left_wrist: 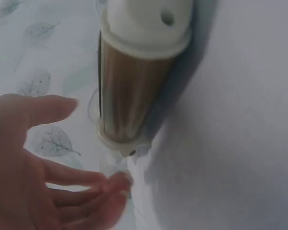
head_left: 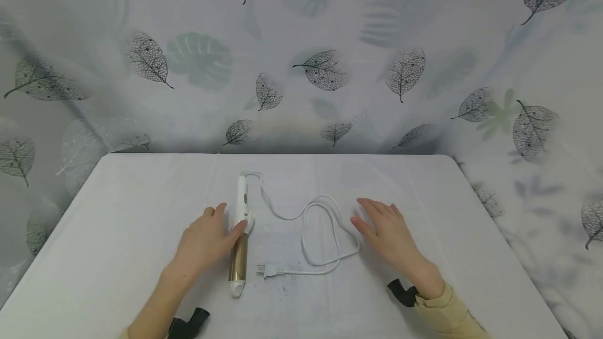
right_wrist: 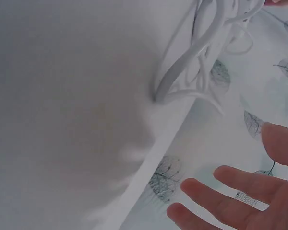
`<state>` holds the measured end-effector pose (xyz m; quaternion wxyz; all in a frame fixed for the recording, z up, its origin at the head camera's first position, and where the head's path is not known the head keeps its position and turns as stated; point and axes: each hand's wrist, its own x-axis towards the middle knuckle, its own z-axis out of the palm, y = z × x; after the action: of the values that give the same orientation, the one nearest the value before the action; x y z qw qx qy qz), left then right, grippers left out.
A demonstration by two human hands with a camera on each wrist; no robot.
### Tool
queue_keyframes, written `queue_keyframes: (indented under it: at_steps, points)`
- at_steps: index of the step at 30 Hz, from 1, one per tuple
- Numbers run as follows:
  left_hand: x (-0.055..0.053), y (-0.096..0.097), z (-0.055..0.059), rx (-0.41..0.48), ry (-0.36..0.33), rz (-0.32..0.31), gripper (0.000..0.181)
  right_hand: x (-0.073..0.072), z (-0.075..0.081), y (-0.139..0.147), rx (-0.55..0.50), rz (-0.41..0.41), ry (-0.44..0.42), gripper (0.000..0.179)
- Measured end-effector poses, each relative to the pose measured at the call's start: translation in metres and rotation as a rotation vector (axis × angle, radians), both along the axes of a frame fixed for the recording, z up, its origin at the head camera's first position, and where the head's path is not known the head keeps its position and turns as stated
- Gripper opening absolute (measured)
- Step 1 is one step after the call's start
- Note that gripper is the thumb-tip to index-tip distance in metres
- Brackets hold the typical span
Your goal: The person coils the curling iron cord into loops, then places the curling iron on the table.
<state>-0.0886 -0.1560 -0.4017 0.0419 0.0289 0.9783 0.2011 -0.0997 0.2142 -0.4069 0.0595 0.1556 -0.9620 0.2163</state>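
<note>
A curling iron (head_left: 239,258) with a white handle and a gold barrel lies lengthwise on the table, handle toward the back. My left hand (head_left: 204,239) hovers beside its left side, thumb stretched over the iron in the head view. From the left wrist, the thumb and fingers (left_wrist: 53,109) appear spread, with a gap to the barrel (left_wrist: 132,91). The iron's white cord (head_left: 303,273) lies in loose loops to the right, its two-pin plug (head_left: 269,271) beside the barrel. Just right of the loops, my right hand (head_left: 391,232) is held with fingers extended, gripping nothing.
The white table (head_left: 141,187) has its back edge against a hanging curtain (head_left: 301,25) printed with leaves, which also runs down both sides. A black strap piece (head_left: 402,293) sits at the right wrist, another (head_left: 189,323) at the left.
</note>
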Motion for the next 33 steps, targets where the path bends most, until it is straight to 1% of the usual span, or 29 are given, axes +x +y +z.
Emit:
queue_keyframes:
  at_steps: [3,6,10,15,19,24,28,30,33]
  points:
    - [0.002,0.004,0.0,0.004,-0.078,0.001,0.073,0.0,0.001,-0.007,-0.022,0.013,0.035,0.047]
    - [0.004,0.008,-0.001,0.018,-0.121,-0.001,0.069,-0.001,0.003,-0.014,-0.032,0.024,0.064,0.045]
    - [0.007,0.012,-0.004,0.038,-0.121,0.003,0.061,-0.002,0.006,-0.023,-0.04,0.032,0.1,0.043]
    - [0.008,0.013,-0.007,0.077,-0.135,0.028,0.054,-0.005,0.008,-0.033,-0.012,0.04,0.158,0.04]
    - [0.008,0.013,-0.009,0.09,-0.152,0.035,0.06,-0.007,0.013,-0.042,-0.005,0.049,0.186,0.037]
    - [0.007,0.013,-0.012,0.087,-0.16,0.042,0.069,-0.006,0.026,-0.058,-0.032,0.085,0.2,0.029]
    - [0.006,0.014,-0.014,0.097,-0.163,0.045,0.068,-0.003,0.036,-0.068,-0.092,0.127,0.218,0.021]
    - [0.005,0.014,-0.015,0.099,-0.167,0.049,0.067,-0.001,0.038,-0.071,-0.105,0.139,0.219,0.02]
    - [0.006,0.013,-0.016,0.102,-0.169,0.057,0.066,0.001,0.039,-0.072,-0.104,0.136,0.207,0.022]
